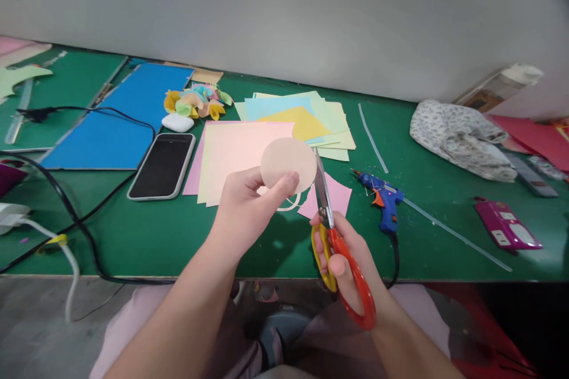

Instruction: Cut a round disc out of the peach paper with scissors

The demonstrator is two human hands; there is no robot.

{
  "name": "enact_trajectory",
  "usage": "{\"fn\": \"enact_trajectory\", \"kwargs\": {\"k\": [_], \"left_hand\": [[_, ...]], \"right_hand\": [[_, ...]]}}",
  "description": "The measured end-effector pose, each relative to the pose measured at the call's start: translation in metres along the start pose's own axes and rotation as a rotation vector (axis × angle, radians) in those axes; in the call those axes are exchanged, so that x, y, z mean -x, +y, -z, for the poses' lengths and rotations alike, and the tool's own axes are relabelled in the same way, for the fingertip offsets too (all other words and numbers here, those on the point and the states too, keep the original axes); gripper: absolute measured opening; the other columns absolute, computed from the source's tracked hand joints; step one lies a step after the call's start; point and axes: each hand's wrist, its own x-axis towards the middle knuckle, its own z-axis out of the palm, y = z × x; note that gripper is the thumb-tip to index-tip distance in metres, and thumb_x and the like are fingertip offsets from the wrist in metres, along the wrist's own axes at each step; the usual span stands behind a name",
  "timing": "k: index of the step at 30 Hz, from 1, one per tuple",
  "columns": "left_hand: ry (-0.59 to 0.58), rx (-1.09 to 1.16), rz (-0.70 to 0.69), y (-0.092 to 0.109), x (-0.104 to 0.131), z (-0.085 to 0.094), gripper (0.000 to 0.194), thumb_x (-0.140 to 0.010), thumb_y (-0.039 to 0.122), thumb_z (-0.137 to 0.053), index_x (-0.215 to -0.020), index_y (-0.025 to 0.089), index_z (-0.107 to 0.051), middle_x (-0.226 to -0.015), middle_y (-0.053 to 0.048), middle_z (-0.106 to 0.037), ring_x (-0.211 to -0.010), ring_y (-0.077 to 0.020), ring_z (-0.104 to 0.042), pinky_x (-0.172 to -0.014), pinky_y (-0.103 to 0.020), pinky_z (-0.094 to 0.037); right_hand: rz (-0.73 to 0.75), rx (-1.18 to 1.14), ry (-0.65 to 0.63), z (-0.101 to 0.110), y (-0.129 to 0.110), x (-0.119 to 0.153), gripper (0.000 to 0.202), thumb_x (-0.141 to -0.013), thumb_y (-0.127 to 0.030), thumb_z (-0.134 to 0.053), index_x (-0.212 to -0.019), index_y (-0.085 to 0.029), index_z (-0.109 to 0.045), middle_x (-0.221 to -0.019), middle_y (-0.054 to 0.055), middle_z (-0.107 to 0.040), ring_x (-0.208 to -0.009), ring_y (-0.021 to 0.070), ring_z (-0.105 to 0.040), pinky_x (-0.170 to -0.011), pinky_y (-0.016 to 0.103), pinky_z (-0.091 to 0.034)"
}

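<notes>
Between the thumb and fingers of my left hand is a pale peach paper circle, held up over the table. My right hand grips a pair of scissors with one red and one yellow handle loop. Their blades point away from me, close together at the right edge of the circle. A thin curled strip of paper hangs just below the circle. Under the blades lies a pink paper scrap. Behind the circle, peach, yellow and pink sheets lie stacked.
On the green table lie a phone, a white case, a colourful paper flower cluster and a blue board. To the right are a blue glue gun, glue sticks and a purple power strip. Black cables cross the left side.
</notes>
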Motion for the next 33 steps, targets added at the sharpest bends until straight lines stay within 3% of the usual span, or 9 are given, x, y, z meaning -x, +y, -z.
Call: {"fn": "enact_trajectory", "kwargs": {"k": [14,33], "left_hand": [[0.053,0.03,-0.021,0.0042,0.0004,0.0001,0.024,-0.078,0.034,-0.08,-0.059,0.022,-0.071,-0.061,0.003,-0.07,-0.064,-0.015,-0.062,-0.058,-0.024,-0.049],[0.036,0.073,-0.029,0.0005,-0.0027,0.0038,0.027,-0.081,0.036,-0.079,-0.06,0.021,-0.072,-0.063,0.003,-0.07,-0.064,-0.0131,-0.06,-0.061,-0.024,-0.047]], "right_hand": [[-0.003,-0.021,-0.013,0.0004,0.0022,-0.0018,0.094,-0.062,-0.102,-0.07,-0.115,-0.025,-0.065,-0.073,-0.007,-0.046,-0.059,0.0125,-0.032,-0.05,0.026,-0.031],[0.022,0.031,-0.005,0.0019,0.0078,-0.0021,0.094,-0.063,-0.102,-0.067,-0.114,-0.024,-0.067,-0.07,-0.007,-0.047,-0.058,0.0123,-0.034,-0.049,0.025,-0.034]]}}
